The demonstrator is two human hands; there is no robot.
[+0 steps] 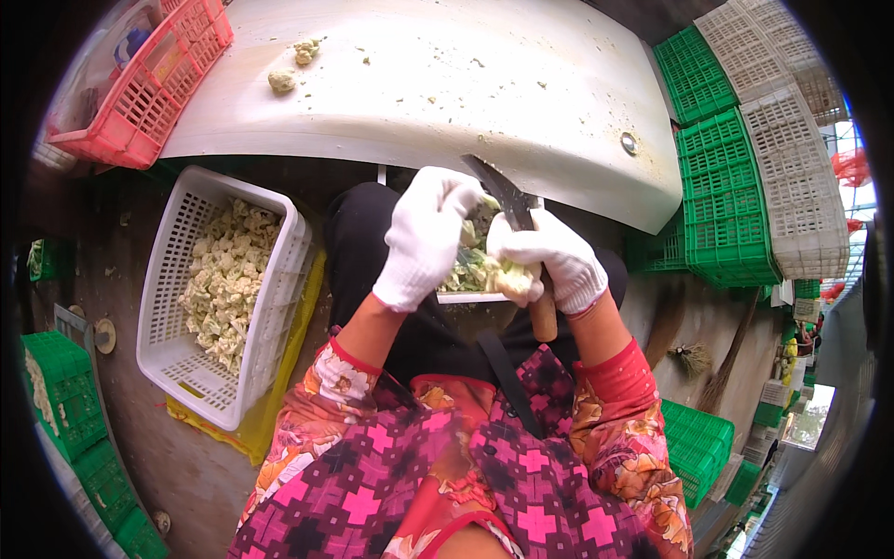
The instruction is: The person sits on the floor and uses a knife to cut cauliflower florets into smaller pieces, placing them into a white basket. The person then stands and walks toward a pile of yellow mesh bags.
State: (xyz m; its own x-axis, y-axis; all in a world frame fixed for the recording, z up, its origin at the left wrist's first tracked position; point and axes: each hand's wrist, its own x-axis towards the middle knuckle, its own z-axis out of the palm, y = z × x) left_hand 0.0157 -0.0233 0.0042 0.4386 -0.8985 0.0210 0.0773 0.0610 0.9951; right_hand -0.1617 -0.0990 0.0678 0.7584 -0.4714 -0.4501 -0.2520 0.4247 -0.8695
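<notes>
My right hand [555, 253], in a white knit glove, grips a knife with a dark blade [504, 192] and a wooden handle [543, 318]. A cauliflower piece [513, 278] is also held against its fingers. My left hand [427, 237], gloved the same way, is curled close to the blade. A pale green bit [490, 202] shows by its fingertips; whether it is pinched there is unclear. Below both hands, between my knees, a white-rimmed container [471, 298] holds green and pale trimmings [471, 269], partly hidden by the gloves.
On my left, a white basket [269, 370] of cauliflower florets [227, 286] stands on yellow mesh [262, 437]. Ahead, two cauliflower chunks [282, 80] and scraps lie on the white table [419, 42]. A red crate [150, 105] is at its left; green crates [726, 195] are stacked right.
</notes>
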